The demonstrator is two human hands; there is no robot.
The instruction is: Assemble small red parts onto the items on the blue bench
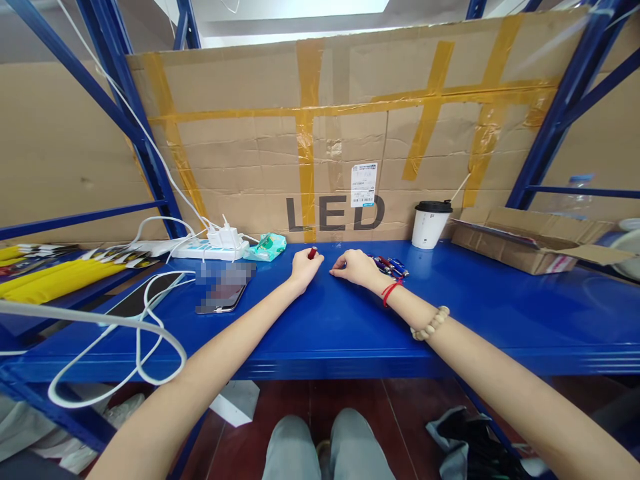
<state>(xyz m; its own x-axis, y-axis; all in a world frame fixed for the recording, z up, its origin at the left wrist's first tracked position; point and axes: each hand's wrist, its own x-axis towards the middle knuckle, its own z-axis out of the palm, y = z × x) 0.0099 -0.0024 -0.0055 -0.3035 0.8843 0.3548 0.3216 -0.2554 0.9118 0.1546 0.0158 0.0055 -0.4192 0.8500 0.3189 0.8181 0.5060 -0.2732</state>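
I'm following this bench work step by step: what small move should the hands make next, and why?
Probably the right hand should pick one piece from the pile of small red and blue items just behind it. The left hand already pinches a small red piece above the blue shelf, while the right hand rests fingers down, seemingly holding nothing, beside the pile.

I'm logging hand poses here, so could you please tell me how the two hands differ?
The left hand is closed on a small red item; the right hand holds nothing visible. The right hand's wrist bears a red string and bead bracelet; the left's is bare. Both rest on the blue shelf.
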